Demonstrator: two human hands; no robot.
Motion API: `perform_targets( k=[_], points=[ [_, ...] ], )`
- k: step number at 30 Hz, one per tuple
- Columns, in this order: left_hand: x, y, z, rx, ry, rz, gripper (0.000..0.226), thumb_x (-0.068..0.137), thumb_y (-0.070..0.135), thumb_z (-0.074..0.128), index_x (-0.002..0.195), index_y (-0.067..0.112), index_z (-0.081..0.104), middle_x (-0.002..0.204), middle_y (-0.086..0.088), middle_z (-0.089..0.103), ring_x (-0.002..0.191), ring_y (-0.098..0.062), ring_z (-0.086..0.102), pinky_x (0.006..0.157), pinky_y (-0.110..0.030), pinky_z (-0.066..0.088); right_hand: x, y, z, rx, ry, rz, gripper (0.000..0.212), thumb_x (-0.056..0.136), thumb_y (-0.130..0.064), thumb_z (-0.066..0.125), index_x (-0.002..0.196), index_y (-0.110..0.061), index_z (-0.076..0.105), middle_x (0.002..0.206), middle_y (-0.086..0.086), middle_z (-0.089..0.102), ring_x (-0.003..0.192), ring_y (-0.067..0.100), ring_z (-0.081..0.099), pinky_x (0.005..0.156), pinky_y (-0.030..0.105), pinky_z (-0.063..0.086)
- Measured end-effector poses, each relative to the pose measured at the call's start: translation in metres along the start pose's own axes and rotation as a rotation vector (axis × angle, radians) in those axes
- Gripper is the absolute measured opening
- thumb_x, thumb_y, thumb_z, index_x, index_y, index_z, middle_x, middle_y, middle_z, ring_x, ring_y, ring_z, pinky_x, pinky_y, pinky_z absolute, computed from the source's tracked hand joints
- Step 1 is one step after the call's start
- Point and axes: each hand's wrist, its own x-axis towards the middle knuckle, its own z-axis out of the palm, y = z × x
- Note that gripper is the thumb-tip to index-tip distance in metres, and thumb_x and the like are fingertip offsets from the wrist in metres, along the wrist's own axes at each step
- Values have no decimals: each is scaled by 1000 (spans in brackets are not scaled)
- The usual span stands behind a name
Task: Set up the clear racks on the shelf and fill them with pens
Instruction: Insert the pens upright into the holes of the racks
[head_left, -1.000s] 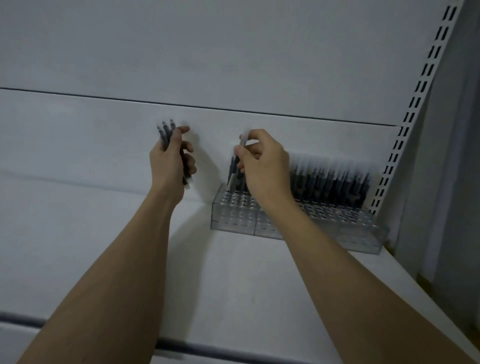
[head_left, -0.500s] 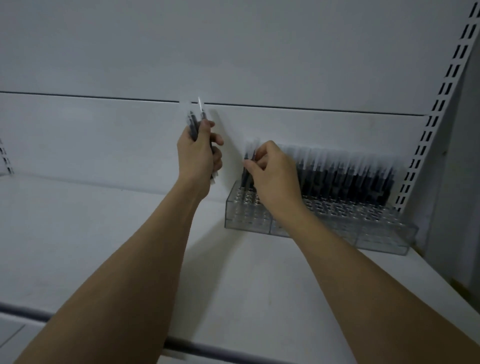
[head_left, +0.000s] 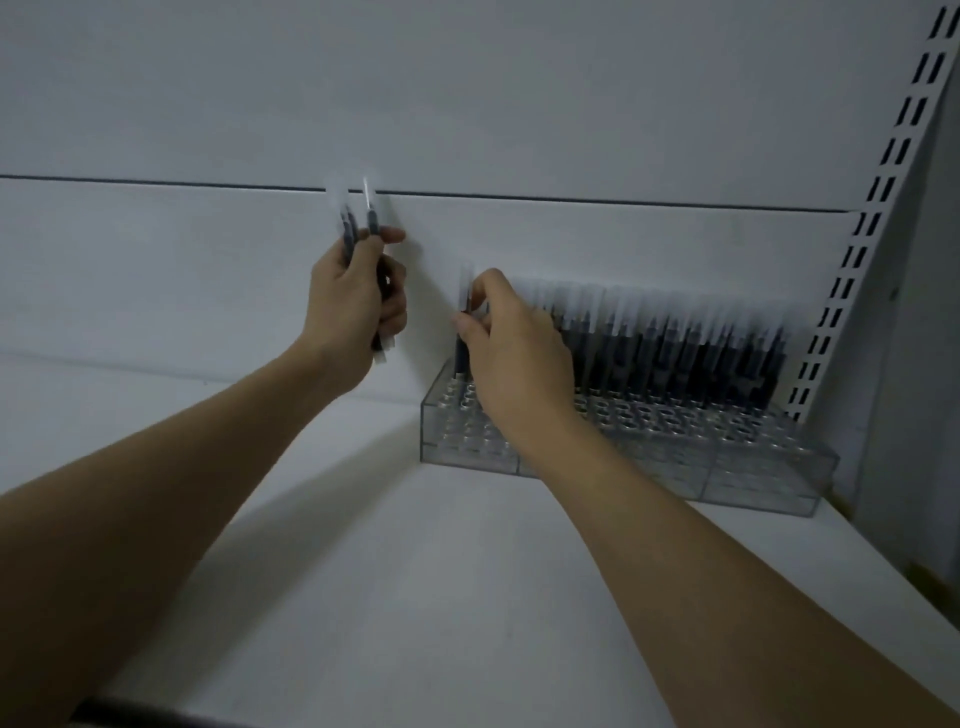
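Pinching one pen (head_left: 462, 317) between thumb and fingers, the right hand (head_left: 511, 353) holds it upright at the far left corner of the clear racks (head_left: 623, 447). The lower end of this pen reaches down to the top plate of the rack, but if it already sits inside a hole I cannot tell, because the hand covers that place. The grip of this hand is closed around the pen only, with the thumb on the left side of the barrel.

The left hand (head_left: 353, 306) is raised above the shelf (head_left: 389, 571), left of the racks and apart from them. Its fingers are curled round a small bundle of pens (head_left: 358, 218), which stand nearly upright; their pale caps come out above the thumb, and their lower ends show under the hand.

The racks stand side by side on the shelf, against the white back panel (head_left: 467, 104), near the right end, where a slotted upright (head_left: 872, 218) goes up. A row of dark pens with clear caps (head_left: 675, 338) fills the back part of the racks, to the right of the right hand. The front holes of the racks are open. Both forearms are bare.
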Motion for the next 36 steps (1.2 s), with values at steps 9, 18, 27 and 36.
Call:
perform_targets(
  k=[9,18,27,36],
  points=[
    [-16,-9,-24,89,-204,51,24,108,21,37,119,16,57,74,-4,56,48,-17,39,46,-27,33,1,-2,2,15,-1,77,11,102,-28,53,102,-18,49,81,2,64,70,24,60,60,38,53],
    [-16,1,-24,19,-276,-19,25,107,22,37,122,13,55,76,-3,58,48,-15,37,44,-26,33,1,-4,4,6,-15,237,20,98,-34,59,86,-18,53,73,-3,60,65,18,57,55,31,45],
    [-24,-1,-21,-20,-370,-108,24,105,24,40,118,10,54,86,-6,65,49,-16,44,45,-27,38,-5,-7,7,-26,-40,230,26,95,-44,62,91,-18,60,80,-3,65,72,18,63,67,40,56],
    [-36,9,-14,-41,-574,-174,26,96,24,48,109,6,61,81,-15,64,43,-20,45,42,-26,37,-7,-23,-25,603,68,185,16,96,-33,62,108,-22,61,92,-4,65,73,20,62,63,29,53]
  ],
)
